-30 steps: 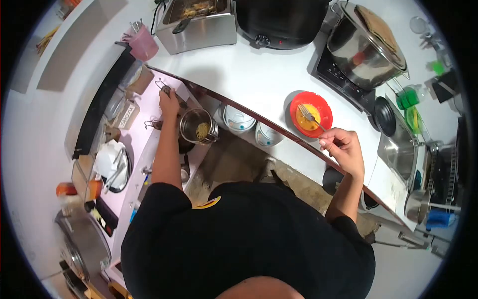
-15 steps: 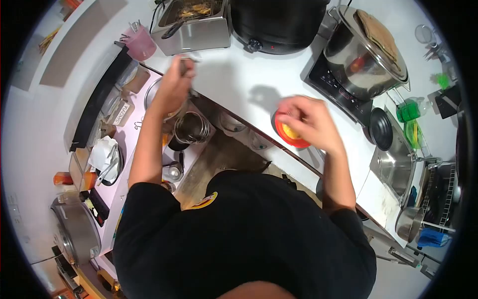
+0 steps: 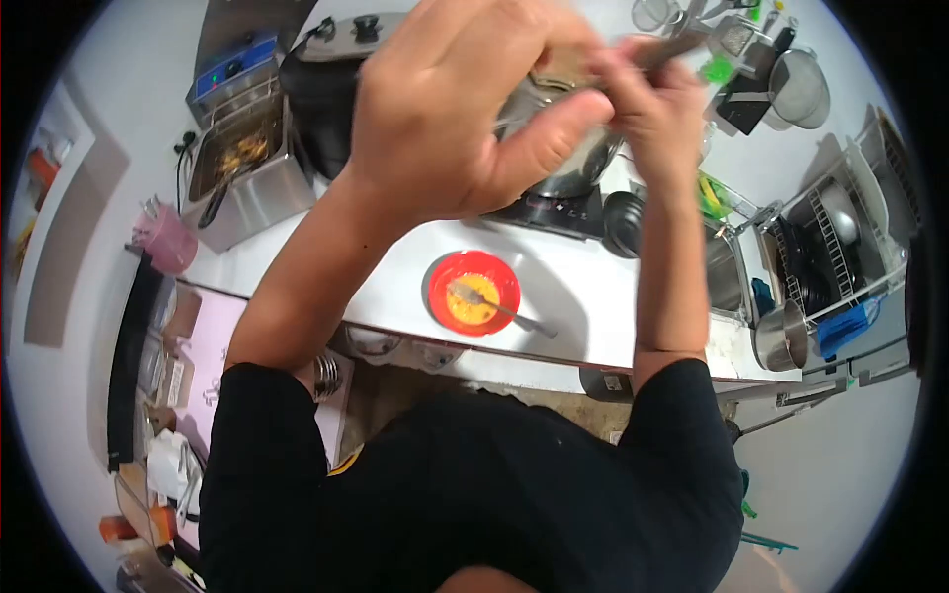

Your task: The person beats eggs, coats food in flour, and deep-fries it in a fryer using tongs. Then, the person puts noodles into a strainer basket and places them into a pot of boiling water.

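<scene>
Both my hands are raised close to the camera, above the counter. My left hand (image 3: 455, 109) has curled fingers, with the thumb pointing toward my right hand; anything in it is hidden. My right hand (image 3: 662, 114) has its fingers bent around the lower end of a blurred grey metal piece (image 3: 680, 46), whose kind I cannot make out. Below them, a red bowl (image 3: 506, 280) stands on the white counter with yellow beaten egg (image 3: 473, 311) in it. A fork (image 3: 499, 308) leans in the bowl, its handle over the rim.
A steel fryer (image 3: 262, 203) and a black pot (image 3: 321, 109) stand at the back left. Behind my hands is a steel pot (image 3: 583, 168) on a black induction cooker (image 3: 559, 212). A black pan (image 3: 623, 223) and a sink (image 3: 725, 277) are to the right.
My left hand has risen from the left counter edge toward my right hand. My right hand has left the bowl and risen. The view has turned right, and the fork in the bowl now shows.
</scene>
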### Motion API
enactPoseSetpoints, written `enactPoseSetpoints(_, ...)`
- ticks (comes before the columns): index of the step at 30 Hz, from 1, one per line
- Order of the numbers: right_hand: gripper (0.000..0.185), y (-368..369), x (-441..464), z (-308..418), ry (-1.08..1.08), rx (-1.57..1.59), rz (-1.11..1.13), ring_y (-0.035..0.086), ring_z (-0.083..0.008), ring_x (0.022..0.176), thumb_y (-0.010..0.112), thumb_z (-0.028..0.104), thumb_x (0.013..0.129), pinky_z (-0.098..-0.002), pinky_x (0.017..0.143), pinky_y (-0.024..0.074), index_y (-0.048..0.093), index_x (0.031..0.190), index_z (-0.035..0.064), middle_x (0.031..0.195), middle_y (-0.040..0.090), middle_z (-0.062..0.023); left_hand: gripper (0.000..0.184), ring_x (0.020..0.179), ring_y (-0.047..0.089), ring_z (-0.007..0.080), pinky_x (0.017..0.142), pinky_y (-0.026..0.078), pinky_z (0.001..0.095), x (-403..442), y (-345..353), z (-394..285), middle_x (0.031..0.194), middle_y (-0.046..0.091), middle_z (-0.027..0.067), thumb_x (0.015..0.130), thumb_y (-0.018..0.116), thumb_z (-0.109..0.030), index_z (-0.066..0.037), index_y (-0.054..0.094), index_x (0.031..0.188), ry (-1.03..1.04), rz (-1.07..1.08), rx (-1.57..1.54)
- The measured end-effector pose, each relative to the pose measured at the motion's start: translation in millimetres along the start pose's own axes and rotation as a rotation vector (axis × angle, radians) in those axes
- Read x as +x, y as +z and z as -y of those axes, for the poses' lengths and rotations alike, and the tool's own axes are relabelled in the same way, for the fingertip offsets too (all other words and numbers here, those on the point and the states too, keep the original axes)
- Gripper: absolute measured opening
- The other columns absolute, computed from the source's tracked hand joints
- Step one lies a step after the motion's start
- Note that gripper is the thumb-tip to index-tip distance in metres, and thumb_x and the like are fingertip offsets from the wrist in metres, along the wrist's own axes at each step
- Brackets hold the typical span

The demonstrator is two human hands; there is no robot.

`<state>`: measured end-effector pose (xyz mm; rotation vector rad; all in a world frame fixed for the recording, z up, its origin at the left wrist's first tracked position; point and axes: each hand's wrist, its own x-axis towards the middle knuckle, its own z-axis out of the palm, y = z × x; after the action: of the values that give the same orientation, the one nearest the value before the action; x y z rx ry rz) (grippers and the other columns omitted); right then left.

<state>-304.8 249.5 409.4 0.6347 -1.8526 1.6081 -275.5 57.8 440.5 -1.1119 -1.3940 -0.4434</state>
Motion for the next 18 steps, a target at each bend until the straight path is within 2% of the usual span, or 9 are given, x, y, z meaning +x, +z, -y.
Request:
enactPoseSetpoints(2,0.015,-55.4,7.5,23.5,-0.127,-0.018,-0.129,0.047,-0.0039,0.047,0.062,0.02,0.081,-0.016,0.041,0.0335,0.058,0.086,0.0058,0.071,0.064,-0.0059,0.013,0.056,0.048,0.0139,0.049,0.039,0.0272,4.2,14.9,21.1,0.063,0.052,0.0079,0.073,0.057,-0.013,-0.002,0.055,0.078,0.117,-0.197,-0.213)
enactPoseSetpoints(4,0.02,-109.1,6.0,45.7,-0.124,-0.171,-0.4,0.044,-0.0017,0.047,0.062,0.022,0.081,-0.0143,0.041,0.0318,0.059,0.091,0.005,0.072,0.064,-0.0064,0.009,0.051,0.045,0.0105,0.046,0.036,0.0249,23.0,23.9,35.3,0.056,0.05,0.0052,0.074,0.054,-0.008,0.0,0.054,0.07,-0.141,-0.178,-0.33)
enactPoseSetpoints(7,0.021,-200.1,-5.1,60.8,-0.177,-0.291,-0.499,0.043,-0.0002,0.049,0.062,0.022,0.082,-0.0134,0.04,0.0308,0.059,0.093,0.0046,0.076,0.062,-0.0055,0.016,0.046,0.043,0.008,0.042,0.034,0.0244,48.5,81.7,75.2,0.052,0.052,0.0044,0.076,0.051,-0.006,0.002,0.055,0.063,-0.436,0.056,-0.456)
enactPoseSetpoints(8,0.018,-223.7,-10.8,63.8,-0.145,-0.31,-0.491,0.044,-0.0011,0.05,0.06,0.019,0.083,-0.0138,0.041,0.033,0.058,0.094,0.0046,0.077,0.062,-0.006,0.018,0.048,0.048,0.0116,0.045,0.037,0.0287,47.3,117.1,98.8,0.057,0.059,0.0071,0.077,0.051,-0.011,0.001,0.057,0.066,-0.377,0.195,-0.334)
enactPoseSetpoints(9,0.016,-236.2,-16.6,65.5,-0.088,-0.413,-0.503,0.044,-0.0015,0.05,0.06,0.018,0.083,-0.0139,0.042,0.0331,0.058,0.093,0.0052,0.076,0.061,-0.0052,0.02,0.054,0.058,0.0247,0.052,0.043,0.0372,32.4,169.3,133.9,0.066,0.064,0.0103,0.075,0.052,-0.017,0.0,0.062,0.071,-0.254,0.323,-0.228)
enactPoseSetpoints(10,0.014,-245.8,-20.9,63.6,-0.029,-0.515,-0.514,0.044,-0.0019,0.05,0.06,0.017,0.083,-0.0141,0.042,0.0333,0.057,0.093,0.0059,0.075,0.061,-0.0043,0.041,0.099,0.052,0.0326,0.083,0.042,0.0366,15.5,212.5,153.4,0.108,0.055,0.0192,0.075,0.055,-0.03,-0.005,0.055,0.108,-0.462,0.854,-0.255)
enactPoseSetpoints(11,0.014,-246.7,-24.6,55.0,-0.028,-0.565,-0.515,0.043,-0.002,0.05,0.06,0.016,0.083,-0.0145,0.042,0.0324,0.057,0.092,0.006,0.074,0.06,-0.0033,0.047,0.094,0.056,0.0332,0.086,0.041,0.0395,-7.7,248.2,166.1,0.099,0.06,0.0163,0.076,0.053,-0.034,-0.01,0.051,0.117,-0.346,0.948,-0.122)
enactPoseSetpoints(13,0.011,-260.2,-36.8,23.7,0.018,-0.572,-0.428,0.043,-0.002,0.05,0.061,0.013,0.082,-0.0154,0.042,0.031,0.057,0.089,0.0054,0.07,0.057,0.0006,0.059,0.101,0.053,0.0318,0.09,0.04,0.0391,-53.1,316.4,186.0,0.111,0.057,0.0142,0.068,0.057,-0.038,-0.015,0.049,0.122,-0.526,1.323,-0.011)
enactPoseSetpoints(18,0.017,-263.3,-42.7,-4.8,0.014,-0.681,-0.435,0.044,-0.0021,0.05,0.064,0.017,0.08,-0.0156,0.043,0.033,0.054,0.084,0.0046,0.066,0.053,0.0027,0.07,0.107,0.05,0.0307,0.092,0.039,0.0367,-53.0,327.1,183.0,0.117,0.054,0.0135,0.058,0.061,-0.034,-0.024,0.045,0.126,-0.674,1.378,-0.113)
